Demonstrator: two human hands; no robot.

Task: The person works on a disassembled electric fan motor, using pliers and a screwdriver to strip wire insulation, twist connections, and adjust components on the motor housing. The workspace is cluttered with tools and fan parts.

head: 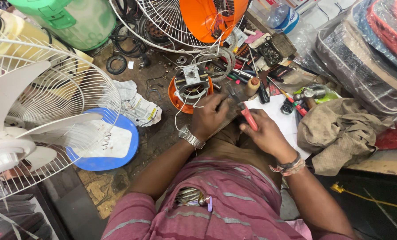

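Red-handled pliers (247,116) lay at frame centre, long axis diagonal, nose toward upper left. Right hand (265,133) gripped handles; left hand (209,116) closed at nose, contents hidden. Orange motor housing (187,89) just above; white fan (38,115) crowded left; little free bench.

The light is bright and even, without hard shadows. The white fan grille (52,89) at nine o'clock is a little overexposed. Glare lies on the plastic wrapping (363,58) at two o'clock. The edges bend from the wide lens.
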